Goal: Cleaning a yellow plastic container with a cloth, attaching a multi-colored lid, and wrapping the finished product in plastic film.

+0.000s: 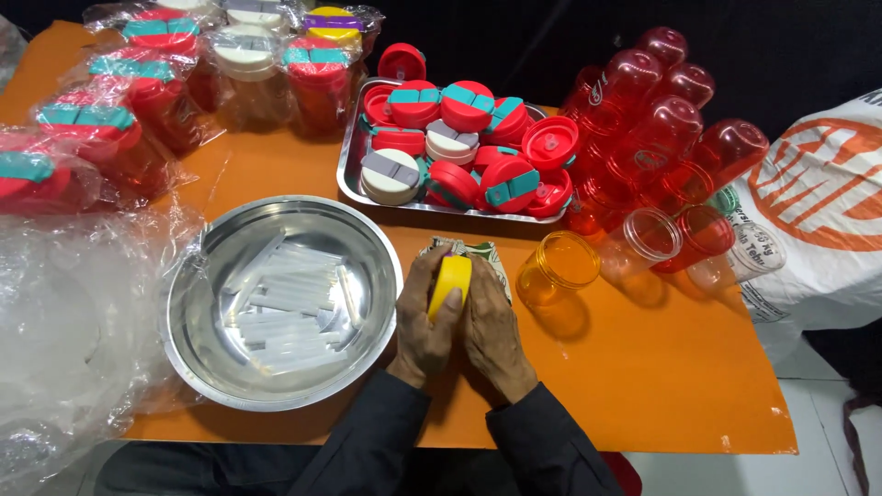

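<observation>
The left hand point(425, 323) and the right hand point(491, 332) were pressed together around a yellow lid point(450, 281), fingers curled closed on it from both sides. The lid stood on its edge between the palms, above a folded patterned cloth point(478, 253) on the orange table point(643, 367).

Just to the left of the hands was a round steel bowl point(207, 358); it held many short white tubes point(285, 308), too many and too overlapped for me to count. Beyond the hands, a steel tray point(352, 165) held red lids with teal flaps and two white lids with grey flaps. Just to the right of the hands stood one orange jar point(558, 269), open and empty. Farther right lay a pile of clear red jars point(657, 138), about ten. Far left beyond the bowl were wrapped jars in plastic bags point(138, 92).

The lid was plain bright yellow, round and smooth.
</observation>
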